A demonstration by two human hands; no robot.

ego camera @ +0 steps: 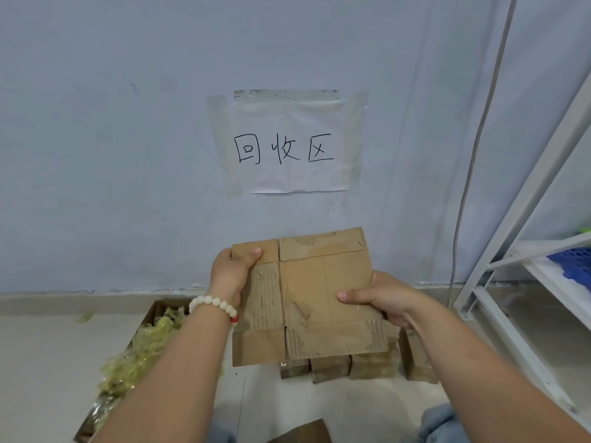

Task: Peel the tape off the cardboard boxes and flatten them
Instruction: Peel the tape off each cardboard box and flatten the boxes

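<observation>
Flattened cardboard box [307,295]: brown, creased, surface torn in patches showing ribbing; held upright at lower centre of frame, before the wall. My left hand [232,276] pinches its upper left flap, thumb in front. My right hand [383,298] grips its right edge, thumb across the face.

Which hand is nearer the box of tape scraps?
Left. The left hand grips the flattened cardboard at its left edge, above and right of the box of tape scraps; the right hand grips the cardboard's right edge, farther away.
</observation>
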